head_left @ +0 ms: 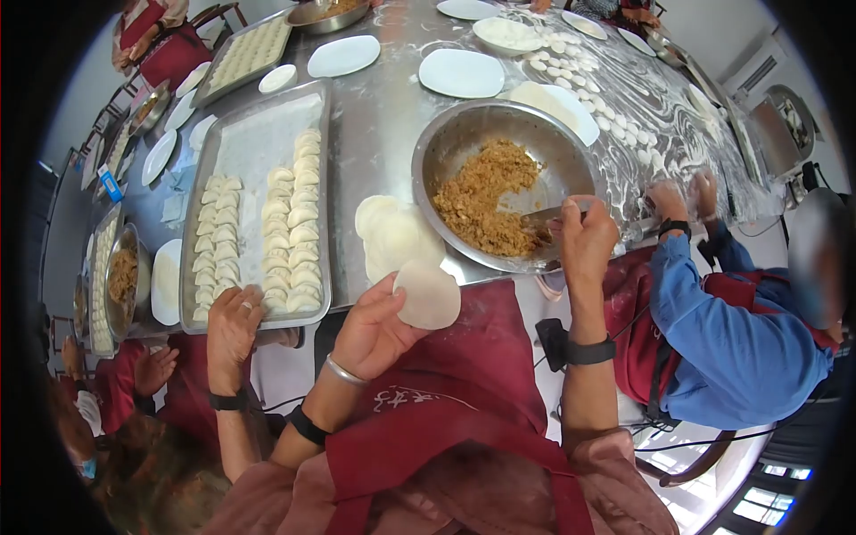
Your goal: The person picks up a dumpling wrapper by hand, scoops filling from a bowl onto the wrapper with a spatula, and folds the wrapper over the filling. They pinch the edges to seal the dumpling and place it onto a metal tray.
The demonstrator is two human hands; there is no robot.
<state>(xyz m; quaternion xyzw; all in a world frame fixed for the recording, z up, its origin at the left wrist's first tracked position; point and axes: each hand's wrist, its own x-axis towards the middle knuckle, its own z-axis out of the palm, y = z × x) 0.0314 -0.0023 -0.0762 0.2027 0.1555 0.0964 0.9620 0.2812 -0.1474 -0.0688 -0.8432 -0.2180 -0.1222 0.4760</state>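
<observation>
My left hand (379,327) holds a round dumpling wrapper (430,296) by its edge, over my apron near the table's front. In my right hand (584,236) is a metal spoon-like utensil (540,216), its lower end among the brown filling (486,201). That filling lies in a large steel mixing bowl (428,169) in front of me. Left of the bowl, a loose pile of wrappers (392,236) rests on the table. Further left is a metal tray (325,178) with rows of folded dumplings (303,214).
Another person's hand (234,319) touches the tray's near edge. On my right, a co-worker's hands (667,201) are over the floured table (687,125). White plates (462,73) and several dough pieces (580,80) lie behind the bowl. A second dumpling tray (259,52) stands far left.
</observation>
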